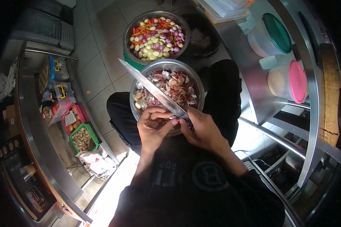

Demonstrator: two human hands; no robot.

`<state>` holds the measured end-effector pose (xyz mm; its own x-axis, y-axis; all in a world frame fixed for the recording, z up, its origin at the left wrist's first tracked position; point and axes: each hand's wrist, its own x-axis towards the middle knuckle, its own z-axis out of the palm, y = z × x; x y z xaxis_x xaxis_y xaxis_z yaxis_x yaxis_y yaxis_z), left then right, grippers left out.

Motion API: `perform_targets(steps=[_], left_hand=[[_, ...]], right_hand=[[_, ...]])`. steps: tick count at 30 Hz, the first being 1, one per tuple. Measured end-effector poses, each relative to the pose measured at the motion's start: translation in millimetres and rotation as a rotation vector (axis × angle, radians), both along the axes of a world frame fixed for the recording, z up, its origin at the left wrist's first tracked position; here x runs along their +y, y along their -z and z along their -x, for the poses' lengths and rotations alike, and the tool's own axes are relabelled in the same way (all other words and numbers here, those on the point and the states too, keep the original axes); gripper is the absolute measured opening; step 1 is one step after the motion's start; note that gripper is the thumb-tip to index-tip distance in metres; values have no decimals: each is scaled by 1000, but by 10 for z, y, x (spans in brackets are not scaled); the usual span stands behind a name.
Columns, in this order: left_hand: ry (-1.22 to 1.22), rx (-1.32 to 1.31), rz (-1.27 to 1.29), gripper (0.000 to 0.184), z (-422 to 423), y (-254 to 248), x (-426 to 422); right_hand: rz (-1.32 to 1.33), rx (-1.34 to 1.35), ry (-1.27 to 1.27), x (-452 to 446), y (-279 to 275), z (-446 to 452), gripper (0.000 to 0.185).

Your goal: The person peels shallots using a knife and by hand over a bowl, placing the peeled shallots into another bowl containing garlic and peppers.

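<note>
A long-bladed knife (pixel 152 87) slants up and to the left, its handle end in my right hand (pixel 205 131). My left hand (pixel 154 125) is closed, pinching a small purple shallot (pixel 173 117) against the knife's lower end. Both hands are above the near side of a metal bowl (pixel 200 84) in my lap. Inside lie papery shallot and garlic skins (pixel 178 85). Beyond it, a second metal bowl (pixel 185 26) holds peeled garlic cloves, shallots and red and orange chillies. My fingers hide most of the shallot and the knife's handle.
On the left lower shelf are a green basket (pixel 97 140) of small pale brown pieces, a pink basket (pixel 79 109) and a plastic bag (pixel 96 163). At right, a green-lidded tub (pixel 259 39) and a pink-lidded tub (pixel 278 81) stand on a metal shelf (pixel 243 64).
</note>
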<state>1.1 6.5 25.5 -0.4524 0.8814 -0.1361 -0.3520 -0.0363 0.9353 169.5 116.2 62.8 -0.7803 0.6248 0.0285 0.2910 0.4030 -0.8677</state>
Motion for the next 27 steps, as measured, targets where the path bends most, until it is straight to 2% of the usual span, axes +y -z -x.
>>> perform_targets(steps=[7, 13, 21, 27], left_hand=[[10, -19, -26, 49, 5, 56, 19], [6, -51, -41, 51, 1, 79, 31], [-13, -228, 29, 38, -23, 92, 19], [-39, -337, 19, 39, -14, 81, 45]], right_hand=[[-38, 61, 78, 13, 13, 6, 31], [-10, 78, 65, -12, -82, 30, 27], [-54, 68, 136, -30, 25, 73, 25], [-12, 174, 149, -24, -37, 67, 29]])
